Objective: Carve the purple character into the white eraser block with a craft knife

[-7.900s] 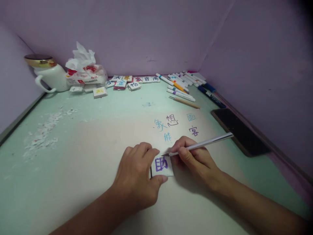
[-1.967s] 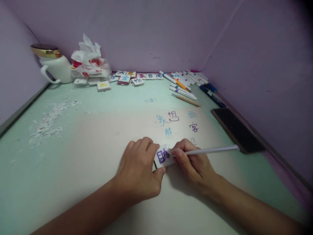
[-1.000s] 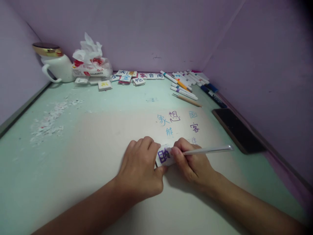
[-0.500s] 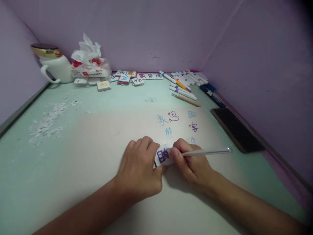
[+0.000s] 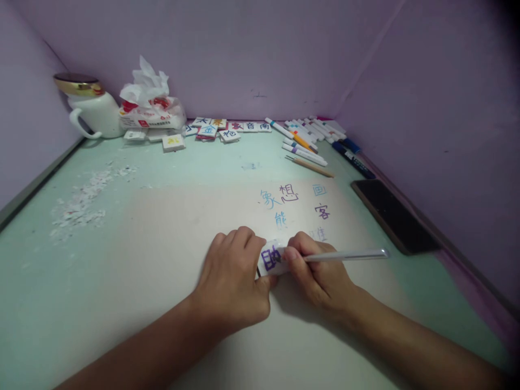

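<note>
A small white block (image 5: 270,259) with a thick purple character on its face is between my two hands, over the pale board. My left hand (image 5: 235,276) grips it from the left, fingers along the far edge and thumb at the near edge. In my right hand (image 5: 319,271) is a slim silver pen-shaped tool (image 5: 353,254), pinched near its working end, its shaft pointing right. The tip is at the right part of the purple character; my fingers partly cover it, so its shape is hidden.
Blue and purple characters mark the board (image 5: 170,238). White shavings (image 5: 81,206) lie left. Along the back stand a white mug (image 5: 101,114), a tissue pack (image 5: 152,116), character blocks (image 5: 207,131) and markers (image 5: 304,154). A wooden-handled tool (image 5: 311,166) and phone (image 5: 396,216) are right.
The outer end of the silver tool has shifted slightly right, with a small movement of my right hand. My left hand keeps its grip on the block.
</note>
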The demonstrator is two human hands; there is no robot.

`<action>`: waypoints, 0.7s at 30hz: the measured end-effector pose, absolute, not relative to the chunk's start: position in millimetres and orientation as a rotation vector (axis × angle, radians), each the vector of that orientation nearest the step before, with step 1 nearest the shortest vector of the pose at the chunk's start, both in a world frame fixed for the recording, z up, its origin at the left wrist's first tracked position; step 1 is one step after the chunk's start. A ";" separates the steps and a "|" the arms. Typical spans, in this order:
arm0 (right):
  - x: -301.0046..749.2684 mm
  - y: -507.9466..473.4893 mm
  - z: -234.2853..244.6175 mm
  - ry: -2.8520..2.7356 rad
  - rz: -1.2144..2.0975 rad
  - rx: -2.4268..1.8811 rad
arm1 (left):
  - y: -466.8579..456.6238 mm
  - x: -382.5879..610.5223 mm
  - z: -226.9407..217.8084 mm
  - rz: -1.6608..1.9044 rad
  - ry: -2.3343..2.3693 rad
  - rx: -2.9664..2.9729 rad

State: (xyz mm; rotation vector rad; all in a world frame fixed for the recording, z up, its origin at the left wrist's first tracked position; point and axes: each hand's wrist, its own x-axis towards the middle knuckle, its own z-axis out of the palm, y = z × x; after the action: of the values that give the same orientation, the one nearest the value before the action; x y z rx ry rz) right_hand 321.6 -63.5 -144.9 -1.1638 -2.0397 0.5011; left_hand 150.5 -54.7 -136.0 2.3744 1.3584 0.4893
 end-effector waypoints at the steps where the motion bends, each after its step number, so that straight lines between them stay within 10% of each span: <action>1: 321.4 -63.9 -144.4 -2.033 0.511 -1.169 | -54.6 150.4 -135.8 0.487 1.357 2.373; 21: 319.1 -66.8 -143.0 -2.019 0.527 -1.203 | -54.2 150.6 -136.9 0.489 1.355 2.383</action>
State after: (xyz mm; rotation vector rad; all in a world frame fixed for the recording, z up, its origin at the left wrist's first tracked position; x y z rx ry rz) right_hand 319.1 -66.8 -143.0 -1.2033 -2.0194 0.5273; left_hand 150.6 -54.2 -136.9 2.3827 1.3551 0.4886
